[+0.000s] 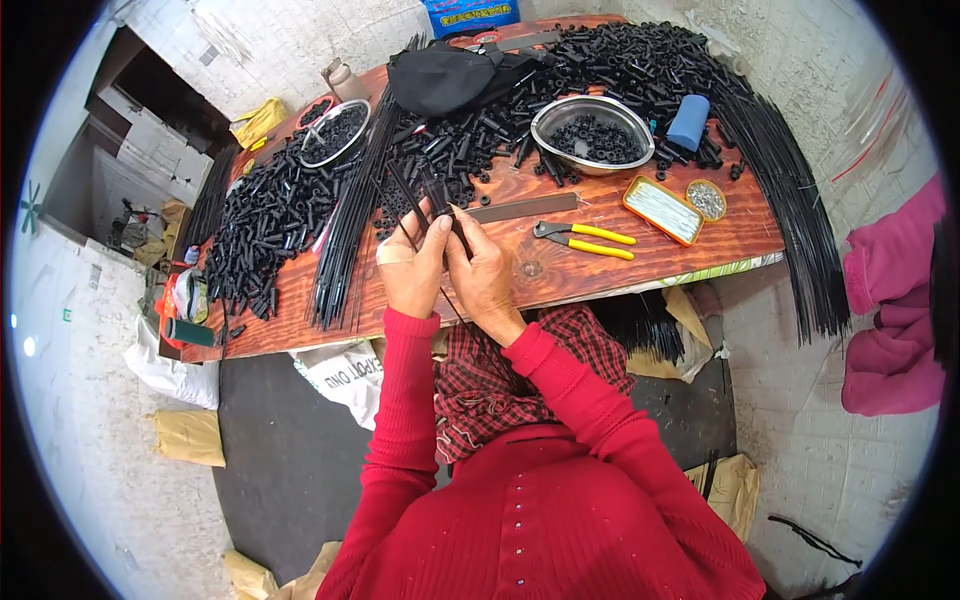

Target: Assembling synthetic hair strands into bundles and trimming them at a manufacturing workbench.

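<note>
A: In the head view, where is the piece being worked on?

B: Between both hands, just over the near edge of the table (560, 275). The left hand (413, 268) and the right hand (483, 275) sit side by side, touching, with a small black plastic part (437, 196) and thin black rods (405, 205) pinched at the fingertips.

A: Which way do the rods run?

B: Their long axis tilts up and away from the person, leaning a little to the left, toward the piles farther back. The lower ends seem to pass down between the palms; I cannot tell how far.

A: Which hand is nearer the part?

B: Both grip it. The left hand's fingers close on the rods, with a pale plaster on one finger; the right hand's thumb and forefinger clamp the black part from the right. Neither hand is free.

A: And the surface?

B: A reddish wooden table, crowded. Heaps of black tubes (270, 215) lie to the left and across the back, a long bundle of rods (345, 240) runs beside the left hand, and yellow-handled pliers (585, 240) rest just right of the right hand. Farther back stand a steel bowl (592, 130) of black rings and a flat tin (662, 209).

A: The room?

B: Whitewashed walls, dark floor, sacks below; a pink-clothed person at the right edge.
</note>
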